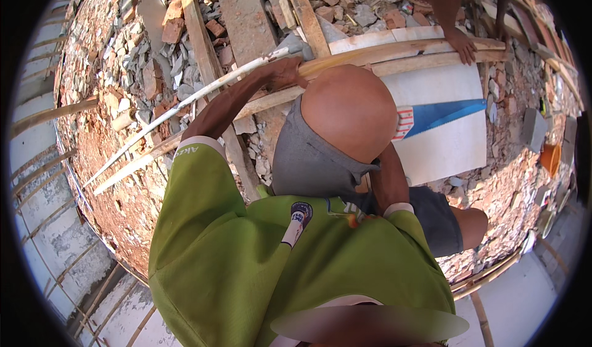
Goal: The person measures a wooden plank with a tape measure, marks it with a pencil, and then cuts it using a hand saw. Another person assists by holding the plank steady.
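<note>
My left hand (285, 74) reaches forward with its fingers closed over a long pale wooden strip (394, 54) that lies across the rubble and over a white board (444, 152). My bent knee (348, 109) in grey shorts covers the middle of the view. My right forearm (390, 183) runs up behind that knee, so the right hand is hidden. A saw blade (441, 115), blue and white, sticks out to the right from behind the knee and lies over the white board. Another person's hand (464, 46) presses on the same strip further right.
Broken bricks and stone rubble (129, 69) cover the ground. A thin white pipe (185, 100) and several planks (246, 14) lie across it to the left and behind. A grey block (533, 128) sits at the right. Bamboo scaffolding poles (43, 174) edge the platform.
</note>
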Tool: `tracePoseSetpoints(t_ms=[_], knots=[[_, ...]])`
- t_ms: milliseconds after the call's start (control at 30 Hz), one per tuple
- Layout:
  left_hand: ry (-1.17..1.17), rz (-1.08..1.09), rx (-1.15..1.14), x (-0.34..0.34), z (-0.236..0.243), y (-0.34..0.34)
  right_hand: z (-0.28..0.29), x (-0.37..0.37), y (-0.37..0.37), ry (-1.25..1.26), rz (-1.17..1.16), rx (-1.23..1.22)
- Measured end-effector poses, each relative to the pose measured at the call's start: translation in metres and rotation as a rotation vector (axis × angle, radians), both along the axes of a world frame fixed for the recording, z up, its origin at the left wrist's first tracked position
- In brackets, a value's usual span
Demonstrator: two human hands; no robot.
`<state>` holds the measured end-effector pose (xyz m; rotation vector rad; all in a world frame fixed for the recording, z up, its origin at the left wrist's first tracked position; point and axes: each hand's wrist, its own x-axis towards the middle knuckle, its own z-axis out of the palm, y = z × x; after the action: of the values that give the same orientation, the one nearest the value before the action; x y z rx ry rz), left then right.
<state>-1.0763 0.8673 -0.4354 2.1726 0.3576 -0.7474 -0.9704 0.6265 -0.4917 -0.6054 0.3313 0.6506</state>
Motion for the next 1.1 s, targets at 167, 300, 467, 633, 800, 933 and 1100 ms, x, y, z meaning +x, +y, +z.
tracePoseSetpoints(t_ms=[167, 300, 467, 633, 800, 933, 1100], knots=[[0.044, 0.024, -0.005, 0.004, 0.016, -0.009, -0.005, 0.008, -0.002, -0.016, 0.052, -0.031], [-0.016, -0.012, 0.003, 0.000, 0.008, -0.010, -0.005, 0.014, -0.011, -0.029, 0.066, -0.058], [-0.093, -0.009, 0.016, 0.018, 0.012, -0.018, 0.002, 0.045, -0.018, -0.111, 0.054, -0.110], [-0.193, 0.017, 0.140, 0.057, 0.052, -0.050, 0.012, 0.094, -0.031, -0.261, 0.048, -0.234], [-0.343, 0.030, 0.269, 0.098, 0.054, -0.079, 0.019, 0.151, -0.040, -0.440, 0.103, -0.395], [-0.399, 0.089, 0.357, 0.126, 0.042, -0.090, 0.030, 0.178, -0.030, -0.249, 0.026, -0.149], [-0.351, 0.183, 0.406, 0.144, 0.028, -0.090, 0.040, 0.188, -0.020, -0.096, 0.100, -0.006]])
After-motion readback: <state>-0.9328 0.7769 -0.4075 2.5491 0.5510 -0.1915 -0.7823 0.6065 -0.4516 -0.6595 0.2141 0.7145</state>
